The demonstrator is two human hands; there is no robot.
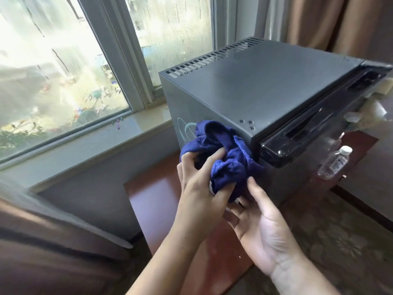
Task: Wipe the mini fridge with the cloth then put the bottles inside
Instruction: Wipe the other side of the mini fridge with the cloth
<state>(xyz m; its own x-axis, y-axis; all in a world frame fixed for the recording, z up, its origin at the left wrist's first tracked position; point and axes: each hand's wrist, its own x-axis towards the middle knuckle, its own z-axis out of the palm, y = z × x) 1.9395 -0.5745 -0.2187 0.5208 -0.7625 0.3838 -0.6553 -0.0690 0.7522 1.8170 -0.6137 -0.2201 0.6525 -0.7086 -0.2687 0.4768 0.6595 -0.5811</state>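
Note:
A dark grey mini fridge (261,86) stands on a reddish-brown table, its black door facing right and closed. A bunched dark blue cloth (223,150) is pressed against the fridge's near side, close to the front corner. My left hand (200,182) grips the cloth from below and behind. My right hand (261,224) is just under the cloth, fingers apart, its fingertips touching the cloth's lower edge. A clear plastic bottle (333,162) with a white cap stands to the right of the fridge, in front of the door. Another bottle (380,109) shows blurred further back.
The reddish-brown table (157,201) has bare surface left of the fridge. A window with a stone sill (136,128) runs behind and left. Brown curtains (340,20) hang at the back right. A padded chair arm (53,241) is at the lower left. Patterned carpet lies below.

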